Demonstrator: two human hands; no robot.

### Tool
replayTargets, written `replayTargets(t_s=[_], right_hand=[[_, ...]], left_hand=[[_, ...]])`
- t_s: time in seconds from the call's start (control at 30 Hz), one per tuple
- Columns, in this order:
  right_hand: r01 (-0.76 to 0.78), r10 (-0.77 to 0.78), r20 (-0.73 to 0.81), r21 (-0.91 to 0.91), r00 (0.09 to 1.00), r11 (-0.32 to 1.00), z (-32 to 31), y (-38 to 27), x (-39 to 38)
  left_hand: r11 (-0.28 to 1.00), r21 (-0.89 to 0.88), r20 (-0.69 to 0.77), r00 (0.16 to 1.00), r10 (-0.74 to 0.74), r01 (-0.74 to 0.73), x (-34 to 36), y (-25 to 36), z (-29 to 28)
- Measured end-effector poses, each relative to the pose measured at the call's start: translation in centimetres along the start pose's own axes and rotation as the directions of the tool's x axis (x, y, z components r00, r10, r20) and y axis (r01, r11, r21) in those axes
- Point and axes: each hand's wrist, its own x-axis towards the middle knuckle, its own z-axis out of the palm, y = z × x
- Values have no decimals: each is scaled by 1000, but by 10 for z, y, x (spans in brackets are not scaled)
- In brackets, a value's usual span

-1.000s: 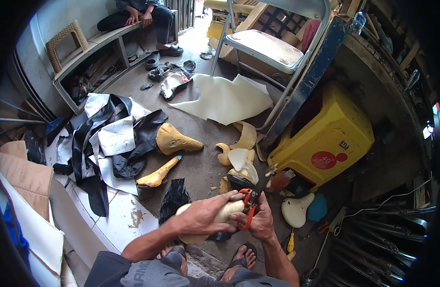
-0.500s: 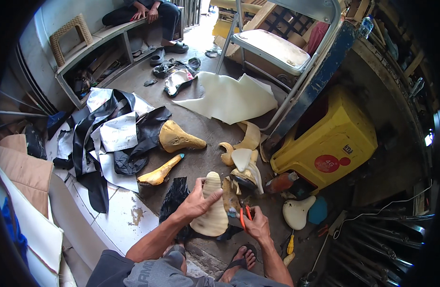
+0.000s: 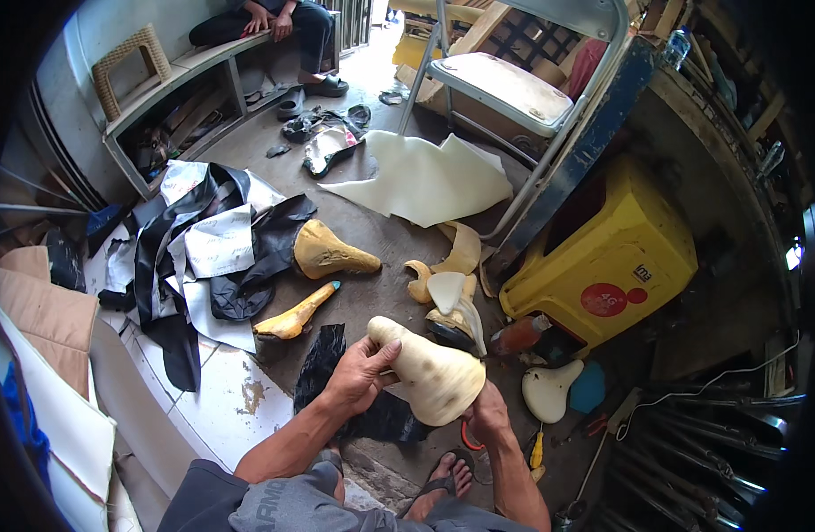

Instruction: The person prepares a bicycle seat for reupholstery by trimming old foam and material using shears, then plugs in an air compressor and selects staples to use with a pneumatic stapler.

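Observation:
A cream bicycle saddle (image 3: 432, 371), foam-like with faint darker spots, is tilted in front of me between my hands. My left hand (image 3: 359, 377) grips it near its narrow nose, thumb on top. My right hand (image 3: 489, 415) is closed at its wide end, with the fingers partly hidden behind the rim. Below that hand shows the curved orange handle (image 3: 469, 435) of a hand tool; its jaws or blades are hidden. Black sheet material (image 3: 383, 417) lies on the floor under the saddle. Two yellowish saddle shapes (image 3: 332, 251) (image 3: 297, 312) lie farther off to the left.
Black and white sheet scraps (image 3: 221, 239) are heaped at left. A large cream foam sheet (image 3: 425, 177) lies ahead, near a folding chair (image 3: 505, 89). At right are a yellow plastic stool (image 3: 611, 257), a pale saddle (image 3: 549, 390) and a yellow-handled screwdriver (image 3: 537, 450). Someone sits on the far bench (image 3: 203, 62).
The saddle has turned from upright to slanting, its wide end now to the right. My right hand has moved up to that end, and the orange-handled tool is now mostly hidden.

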Motion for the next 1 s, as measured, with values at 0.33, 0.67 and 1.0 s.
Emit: replayTargets(t_s=[0.33, 0.67, 1.0], right_hand=[[142, -104, -190, 198, 976, 970, 21, -41, 7], [130, -114, -165, 87, 980, 988, 13, -50, 1], [-26, 41, -132, 111, 990, 993, -14, -37, 14]], left_hand=[[932, 263, -74, 958, 277, -249, -12, -9, -1], [-589, 660, 644, 755, 124, -467, -16, 8, 8], [-374, 726, 656, 744, 125, -578, -8, -24, 1]])
